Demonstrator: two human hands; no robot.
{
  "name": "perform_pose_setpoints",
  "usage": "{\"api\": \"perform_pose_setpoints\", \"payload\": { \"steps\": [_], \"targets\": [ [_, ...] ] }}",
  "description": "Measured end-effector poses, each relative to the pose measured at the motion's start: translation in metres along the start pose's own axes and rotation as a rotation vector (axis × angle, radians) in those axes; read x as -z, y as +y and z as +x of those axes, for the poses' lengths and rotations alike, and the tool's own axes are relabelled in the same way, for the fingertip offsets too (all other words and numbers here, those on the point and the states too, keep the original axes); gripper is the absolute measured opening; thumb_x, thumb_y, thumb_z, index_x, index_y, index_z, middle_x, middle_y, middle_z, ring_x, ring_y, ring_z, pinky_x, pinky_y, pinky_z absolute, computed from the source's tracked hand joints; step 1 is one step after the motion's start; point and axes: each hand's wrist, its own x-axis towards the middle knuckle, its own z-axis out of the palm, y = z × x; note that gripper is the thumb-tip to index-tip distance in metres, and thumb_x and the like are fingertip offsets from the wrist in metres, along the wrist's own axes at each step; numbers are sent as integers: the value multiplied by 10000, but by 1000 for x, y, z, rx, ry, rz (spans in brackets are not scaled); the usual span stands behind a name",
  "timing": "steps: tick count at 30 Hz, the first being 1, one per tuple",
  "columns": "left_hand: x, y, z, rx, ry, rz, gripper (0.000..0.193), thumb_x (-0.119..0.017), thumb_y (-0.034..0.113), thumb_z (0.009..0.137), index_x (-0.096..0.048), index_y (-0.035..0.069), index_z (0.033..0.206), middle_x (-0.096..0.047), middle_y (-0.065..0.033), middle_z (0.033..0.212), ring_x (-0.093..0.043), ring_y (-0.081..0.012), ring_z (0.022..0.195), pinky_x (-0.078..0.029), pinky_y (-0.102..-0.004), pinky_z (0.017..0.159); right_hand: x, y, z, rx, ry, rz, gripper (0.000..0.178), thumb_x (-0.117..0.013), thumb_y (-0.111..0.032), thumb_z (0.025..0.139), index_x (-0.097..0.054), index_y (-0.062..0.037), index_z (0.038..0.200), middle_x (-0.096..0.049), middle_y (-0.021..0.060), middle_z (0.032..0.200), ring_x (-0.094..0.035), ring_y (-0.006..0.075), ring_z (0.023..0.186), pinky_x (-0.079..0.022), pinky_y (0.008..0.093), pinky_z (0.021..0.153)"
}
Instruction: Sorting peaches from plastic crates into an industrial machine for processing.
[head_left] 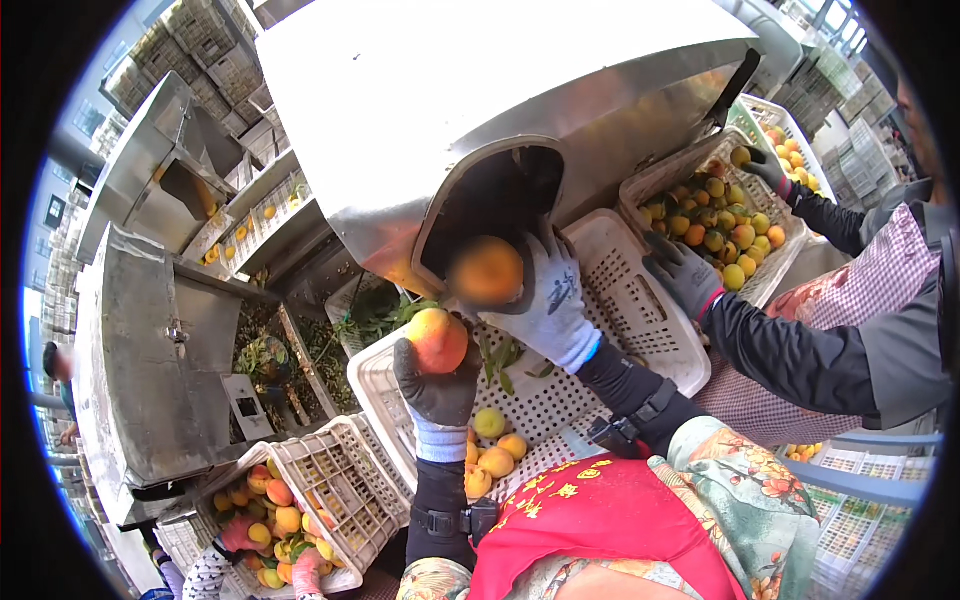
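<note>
My left hand (432, 390), in a glove with a dark grey palm, is closed around an orange-red peach (437, 340). Just above and to the right, my right hand (555, 305) wears a pale grey glove and grips a second, yellow-orange peach (487, 270), which looks blurred. That peach is in front of the dark arched opening (525, 185) of a large metal machine (430, 110). Beneath both hands, a white perforated crate (565, 405) contains several yellow peaches (495, 462) and green leaves (500, 360).
At right, a co-worker's gloved hands (688, 275) are over a crate of peaches (740, 235), one holding a fruit. Another perforated crate (620, 262) stands between us. Lower left, other gloved hands (240, 535) reach into a tilted peach crate (340, 480). Metal troughs (150, 330) run along the left.
</note>
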Motion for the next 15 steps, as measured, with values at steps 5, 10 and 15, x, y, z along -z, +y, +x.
{"api": "perform_pose_setpoints", "payload": {
  "steps": [5, 10, 15],
  "targets": [
    [8, -14, -13, -76, 136, 144, 552, -630, 520, 834, -535, 123, 1206, -593, -105, 1109, -570, -285, 932, -471, -404, 761, -42, 13, -6, -111, 83, -120, 1028, -807, -553, 577, -354, -9, 1321, -358, 329, 1322, -378, 479, 1209, -292, 572, 1008],
    [21, -17, -6, 86, 125, 20, 629, -650, 567, 800, -491, 156, 1250, -575, -86, 1141, -566, -292, 996, -502, -389, 734, -71, 28, 43, -11, 95, -121, 940, -759, -456, 691, -323, -38, 1410, -347, 286, 1387, -373, 462, 1232, -295, 568, 1009],
    [16, -1, 1, 179, -85, -218, 633, -581, 589, 832, -484, 132, 1259, -546, -105, 1222, -542, -302, 1080, -504, -430, 851, -32, 1, 49, -125, 23, 355, 894, -768, -415, 688, -372, -44, 1397, -419, 221, 1386, -436, 393, 1224, -325, 506, 1029]
  ]
}}
